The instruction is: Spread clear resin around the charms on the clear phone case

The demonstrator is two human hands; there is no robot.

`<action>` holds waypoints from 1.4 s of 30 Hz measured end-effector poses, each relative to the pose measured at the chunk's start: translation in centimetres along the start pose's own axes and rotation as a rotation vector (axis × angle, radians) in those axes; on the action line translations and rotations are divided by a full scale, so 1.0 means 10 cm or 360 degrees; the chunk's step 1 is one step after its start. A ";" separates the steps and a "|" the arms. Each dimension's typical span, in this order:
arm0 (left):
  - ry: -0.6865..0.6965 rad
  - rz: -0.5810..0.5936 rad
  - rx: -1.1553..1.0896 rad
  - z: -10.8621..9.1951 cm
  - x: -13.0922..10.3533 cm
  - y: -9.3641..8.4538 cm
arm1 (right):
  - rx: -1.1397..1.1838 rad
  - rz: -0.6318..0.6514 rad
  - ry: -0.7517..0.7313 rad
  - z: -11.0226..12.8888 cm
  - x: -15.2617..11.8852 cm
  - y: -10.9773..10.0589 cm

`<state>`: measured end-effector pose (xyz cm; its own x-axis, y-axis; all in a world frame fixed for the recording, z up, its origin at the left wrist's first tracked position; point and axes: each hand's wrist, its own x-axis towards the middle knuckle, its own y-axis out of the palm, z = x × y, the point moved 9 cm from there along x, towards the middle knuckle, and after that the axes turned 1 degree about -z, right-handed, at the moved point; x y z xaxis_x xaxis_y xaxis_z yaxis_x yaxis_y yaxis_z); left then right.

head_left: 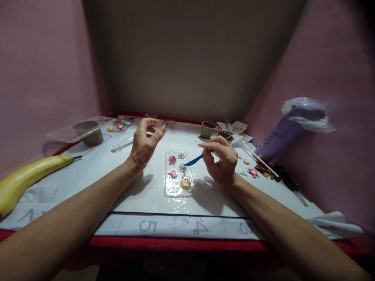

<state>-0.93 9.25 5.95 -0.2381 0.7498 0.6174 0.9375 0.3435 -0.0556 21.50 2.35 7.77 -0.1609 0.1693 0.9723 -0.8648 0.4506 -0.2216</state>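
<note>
A clear phone case [177,190] with several small charms lies on the white board [137,203] between my hands. My right hand [221,160] grips a blue plastic tool [193,159], whose tip touches a small bluish charm [183,167] at the middle right of the case. Pink charms [172,159] sit on its left side and a golden-brown charm [185,183] near its lower right. My left hand [145,144] is raised left of the case, thumb and fingers curved apart, holding nothing.
A syringe [123,144], cup [93,134] under a clear lid and banana [32,175] are left. Another cup [208,130], a wooden stick [260,159], loose charms [253,173] and a purple bag [283,134] are right. Charm packs [120,125] lie behind.
</note>
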 end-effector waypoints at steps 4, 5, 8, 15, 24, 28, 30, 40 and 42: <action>-0.0004 0.0001 0.0012 0.00 0.00 0.00 | 0.0015 0.0003 -0.0022 0.01 0.00 0.00; -0.0003 0.0001 0.0014 0.00 0.00 0.00 | 0.0029 0.0004 -0.0034 0.02 0.00 0.00; -0.0004 0.0009 0.0009 0.01 0.00 0.01 | 0.0026 0.0022 -0.0035 0.02 0.00 0.02; -0.0018 0.0019 0.0007 0.01 0.00 0.01 | 0.0045 -0.0001 -0.0071 0.03 0.00 0.00; -0.0018 0.0032 -0.0004 0.02 0.00 0.02 | 0.0031 0.0032 -0.0051 0.03 -0.01 0.02; -0.0016 0.0035 0.0002 0.03 0.00 0.02 | 0.0041 -0.0002 -0.0092 0.05 -0.01 0.00; -0.0015 0.0031 0.0001 0.03 0.00 0.02 | 0.0042 0.0006 -0.0099 0.05 -0.01 0.00; -0.0004 0.0033 0.0009 0.02 0.00 0.02 | 0.0011 0.0029 -0.0077 0.06 0.00 0.01; -0.0006 0.0034 0.0008 0.02 0.01 0.02 | 0.0017 0.0033 -0.0081 0.06 0.00 0.02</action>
<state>-0.82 9.50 5.79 -0.2188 0.7592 0.6130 0.9411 0.3301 -0.0729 21.09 1.90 7.76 -0.2023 0.1336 0.9702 -0.8661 0.4381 -0.2409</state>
